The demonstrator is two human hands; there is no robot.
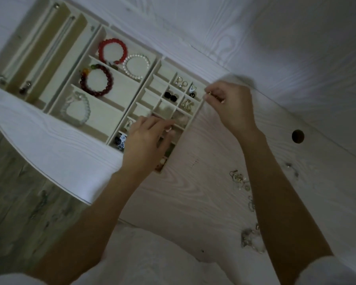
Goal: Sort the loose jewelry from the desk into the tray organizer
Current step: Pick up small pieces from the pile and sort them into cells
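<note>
**Small gold piece at the far corner of the earring grid**

Landmark: tray organizer (119, 109), three sections side by side on the pale wood surface (203, 182).

- Right hand (228, 103) sits at the tray's right edge, by the far corner of the small-cell grid. Its grip is pinched together on a small gold piece (210, 93), likely a ring or earring; too small to tell which.
- Left hand (144, 138) lies over the near cells of the same grid, fingers curled down into them. Whether its grip holds anything, I cannot tell.
- Bracelets occupy the tray's middle section: red bracelet (109, 50), pearl bracelet (136, 66).
- Loose jewelry (242, 182) lies on the surface well to the right of the tray, nearer the person. More remains to sort.

Judgement on the step: placing the gold piece. Best to lower it inside the cell walls before releasing, choose a cell holding its match or a bare one, and keep the left hand steadying the tray, not blocking cells.
</note>
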